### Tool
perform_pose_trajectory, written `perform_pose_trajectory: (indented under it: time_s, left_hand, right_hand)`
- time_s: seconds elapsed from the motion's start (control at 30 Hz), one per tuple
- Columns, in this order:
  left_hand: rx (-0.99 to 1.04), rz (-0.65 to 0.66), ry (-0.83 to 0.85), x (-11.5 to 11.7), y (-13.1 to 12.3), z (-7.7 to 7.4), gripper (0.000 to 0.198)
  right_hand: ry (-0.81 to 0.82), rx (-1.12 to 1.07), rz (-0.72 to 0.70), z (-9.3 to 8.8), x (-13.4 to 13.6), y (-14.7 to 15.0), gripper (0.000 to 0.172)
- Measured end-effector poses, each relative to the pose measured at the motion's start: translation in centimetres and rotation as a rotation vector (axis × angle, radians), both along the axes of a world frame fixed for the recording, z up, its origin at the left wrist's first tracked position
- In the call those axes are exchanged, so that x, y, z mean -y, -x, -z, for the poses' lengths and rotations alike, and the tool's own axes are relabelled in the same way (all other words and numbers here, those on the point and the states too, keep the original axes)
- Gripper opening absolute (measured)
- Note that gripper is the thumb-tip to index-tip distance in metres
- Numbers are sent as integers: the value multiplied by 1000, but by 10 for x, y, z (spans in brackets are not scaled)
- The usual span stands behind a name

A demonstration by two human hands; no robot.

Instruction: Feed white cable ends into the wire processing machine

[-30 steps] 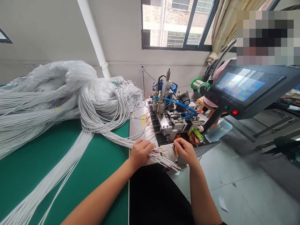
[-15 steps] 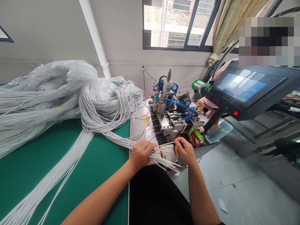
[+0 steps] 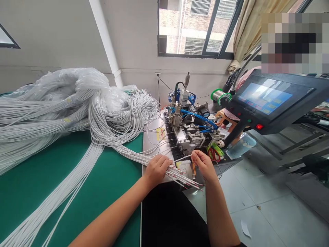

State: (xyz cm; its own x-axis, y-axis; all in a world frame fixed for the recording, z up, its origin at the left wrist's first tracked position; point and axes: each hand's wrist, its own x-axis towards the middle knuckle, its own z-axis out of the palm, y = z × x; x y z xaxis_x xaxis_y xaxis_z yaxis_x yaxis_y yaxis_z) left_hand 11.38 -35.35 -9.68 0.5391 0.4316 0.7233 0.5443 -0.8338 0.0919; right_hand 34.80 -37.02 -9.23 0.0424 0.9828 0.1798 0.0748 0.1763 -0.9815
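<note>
Wire feeding at the small machine [image 3: 190,132], centre of frame. Left hand [image 3: 156,169]: fingers closed around a fanned bundle of thin white wires [image 3: 180,174] with red-stripped tips, lower centre, at the green bench [image 3: 51,178] edge. Right hand [image 3: 204,164]: fingers pinching a single wire [image 3: 182,158] drawn level from the bundle. Judged step: separating one wire; next calls for steady tip alignment with the machine. Large wire coils [image 3: 77,109] at left.

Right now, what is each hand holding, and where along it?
The left hand grips a bundle of white wires just behind their stripped ends. The right hand pinches the tip of a single white wire in its fingers.
</note>
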Motion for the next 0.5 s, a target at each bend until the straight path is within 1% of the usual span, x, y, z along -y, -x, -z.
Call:
perform_pose_trajectory:
  time_s: [0.13,0.27,0.37,0.43,0.5]
  left_hand:
    - [-33,16,11,-1,0,-1,16]
    - [-80,13,25,-2,0,-1,17]
    - [-109,-50,35,-2,-1,1,28]
    - [-116,-116,56,-2,-3,3,36]
    - [-119,-183,83,-2,-4,4,38]
  right_hand:
    - [-16,-112,62,4,-8,13,35]
    - [1,-123,65,4,-13,17,37]
    - [5,1,69,2,-13,11,34]
    - [-5,157,96,3,-14,5,32]
    - [-19,312,115,5,-14,0,30]
